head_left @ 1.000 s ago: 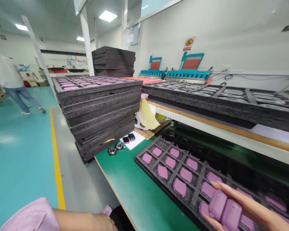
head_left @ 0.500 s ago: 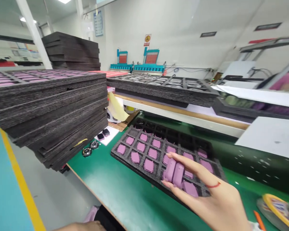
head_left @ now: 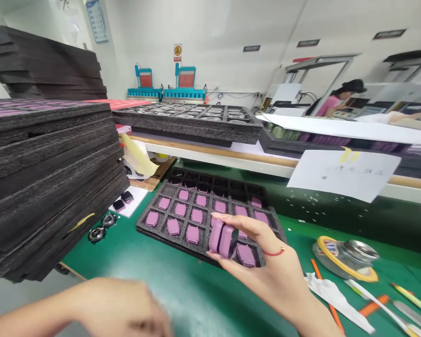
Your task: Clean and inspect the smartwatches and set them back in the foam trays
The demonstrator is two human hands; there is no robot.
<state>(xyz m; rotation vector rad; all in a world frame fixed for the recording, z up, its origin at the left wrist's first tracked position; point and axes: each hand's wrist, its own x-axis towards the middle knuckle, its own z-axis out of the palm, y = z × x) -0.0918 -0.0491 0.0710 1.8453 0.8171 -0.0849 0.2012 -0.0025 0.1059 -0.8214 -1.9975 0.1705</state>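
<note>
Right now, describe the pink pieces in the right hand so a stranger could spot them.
On the green workbench, find the black foam tray of pink pieces. Above its near right part, the right hand, with a red wrist string, pinches two pieces upright, unlike those lying flat.

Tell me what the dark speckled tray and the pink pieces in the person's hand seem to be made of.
The dark grey tray looks like foam: matte, with a rough, speckled, porous surface. The pink pieces in the right hand look like smooth, matte silicone or rubber with rounded edges, though sight alone cannot settle that.
</note>
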